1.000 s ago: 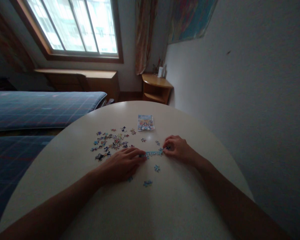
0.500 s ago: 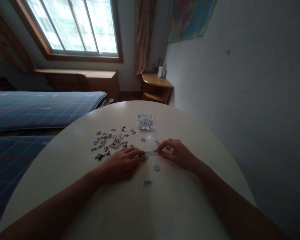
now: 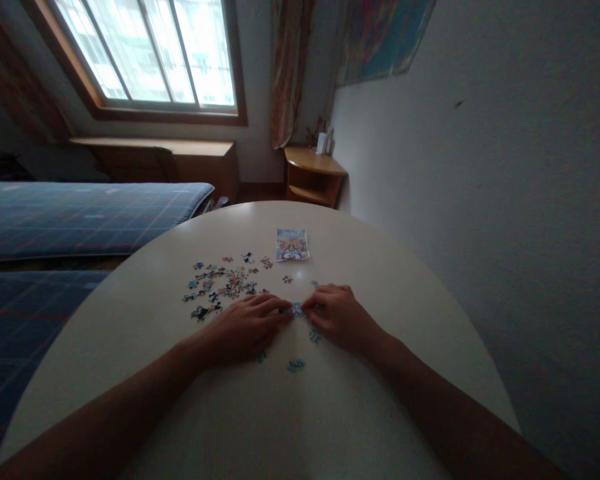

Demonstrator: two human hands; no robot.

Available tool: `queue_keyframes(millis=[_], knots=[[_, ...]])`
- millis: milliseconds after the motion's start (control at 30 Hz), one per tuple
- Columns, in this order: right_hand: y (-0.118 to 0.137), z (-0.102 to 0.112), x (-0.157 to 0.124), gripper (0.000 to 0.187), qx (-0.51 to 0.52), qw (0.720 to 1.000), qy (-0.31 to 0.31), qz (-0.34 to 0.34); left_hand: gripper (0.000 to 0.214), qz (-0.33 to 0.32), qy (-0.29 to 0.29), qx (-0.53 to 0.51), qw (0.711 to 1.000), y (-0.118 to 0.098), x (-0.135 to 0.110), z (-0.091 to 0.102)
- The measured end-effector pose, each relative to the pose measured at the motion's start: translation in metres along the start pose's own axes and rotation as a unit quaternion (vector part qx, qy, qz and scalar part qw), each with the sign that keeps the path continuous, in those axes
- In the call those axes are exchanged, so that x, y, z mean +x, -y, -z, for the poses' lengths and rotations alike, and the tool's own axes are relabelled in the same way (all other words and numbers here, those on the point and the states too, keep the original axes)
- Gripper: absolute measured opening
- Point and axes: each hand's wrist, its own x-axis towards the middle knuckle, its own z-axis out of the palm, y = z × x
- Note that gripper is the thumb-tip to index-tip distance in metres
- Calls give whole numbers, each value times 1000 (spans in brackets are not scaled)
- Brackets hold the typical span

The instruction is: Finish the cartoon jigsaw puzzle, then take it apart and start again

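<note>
A short strip of joined light-blue jigsaw pieces (image 3: 297,309) lies on the table between my hands. My left hand (image 3: 245,327) rests on the tabletop, its fingertips and thumb closed on the strip's left end. At the opposite end, my right hand (image 3: 334,313) is closed in a pinch on the pieces; its fingers cover what exactly they hold. Just below the right fingers is a loose blue jigsaw piece (image 3: 315,336). Nearer to me lies a small blue jigsaw cluster (image 3: 296,365), and another piece (image 3: 261,357) peeks out beside my left hand.
Scattered jigsaw pieces (image 3: 233,283) form a heap beyond my left hand. A small printed picture sheet (image 3: 293,245) lies farther back on the round white table (image 3: 360,413). Beds with plaid covers (image 3: 90,217) stand left; a wall (image 3: 480,200) rises at the right.
My right hand has moved left along the strip, and its fingers have drawn closer together. It now covers more of the strip. My left hand stays in place.
</note>
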Motion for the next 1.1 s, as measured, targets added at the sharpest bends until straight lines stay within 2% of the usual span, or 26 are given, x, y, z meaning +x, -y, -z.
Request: queue_keyframes(millis=[533,700,900,1100], knots=[[-4,-1,-1,7,-52,998,0,44,34,6,-3,-9,1000,0,0,-1],[-8,12,-3,12,-62,993,41,89,37,24,-8,-9,1000,-5,2,0],[-16,34,-5,11,-41,993,68,91,33,57,5,11,998,-16,9,-1],[-18,34,-4,16,-22,989,87,119,39,66,-1,27,997,-19,11,-3]])
